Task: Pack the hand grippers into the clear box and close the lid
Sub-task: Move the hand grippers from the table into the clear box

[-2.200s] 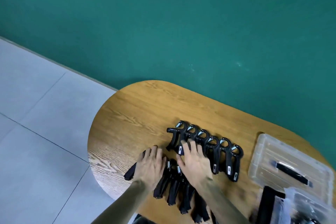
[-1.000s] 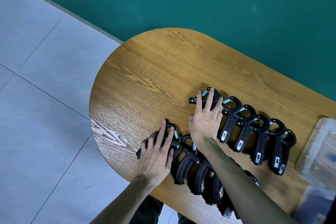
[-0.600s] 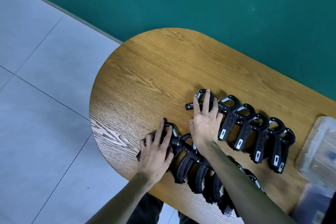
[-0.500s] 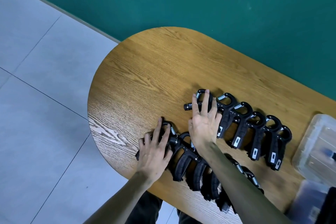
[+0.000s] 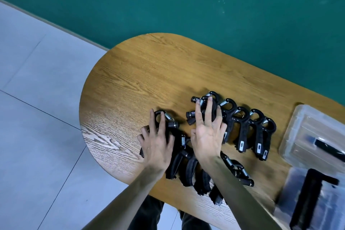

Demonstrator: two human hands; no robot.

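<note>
Two rows of black hand grippers with steel springs lie on the wooden table [image 5: 149, 73]. The back row [image 5: 242, 129] runs toward the right, and the front row [image 5: 188, 170] sits near the table's front edge. My left hand [image 5: 156, 145] lies flat on the leftmost front gripper [image 5: 168, 117], fingers spread over its loop. My right hand [image 5: 207, 130] rests palm down on the leftmost back grippers, fingers straight. The clear lid [image 5: 306, 123] with a black handle lies at the right. The clear box [image 5: 328, 209] is blurred at the bottom right.
The table's rounded left end has bare wood, with grey floor tiles [image 5: 37, 117] beyond it. A green wall [image 5: 186, 5] rises behind the table. My legs show under the front edge.
Both hands stay on the leftmost grippers. The left hand's gripper has shifted up and left, away from its row, and the leftmost back grippers are bunched closer under my right hand.
</note>
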